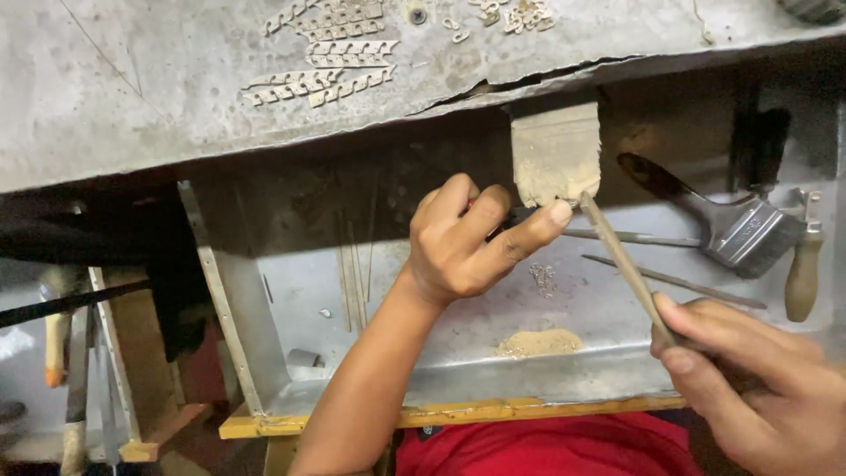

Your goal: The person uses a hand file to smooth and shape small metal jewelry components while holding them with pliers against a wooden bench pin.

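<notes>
Left grip (471, 238) pinches small piece at bench peg (555, 154) | right grip (758, 388) holds file (626, 264)

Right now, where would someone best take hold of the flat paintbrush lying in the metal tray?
Probably by its dark handle, coming from above on the upper-left side. The paintbrush lies flat with its handle angled up-left, free of the other tools; its metal ferrule is wider and sits beside a wooden-handled tool.

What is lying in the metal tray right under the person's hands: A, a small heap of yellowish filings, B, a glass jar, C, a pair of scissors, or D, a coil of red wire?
A: a small heap of yellowish filings lies on the floor of the metal tray, below the left hand at the wooden bench peg and the right hand holding the file.
</notes>
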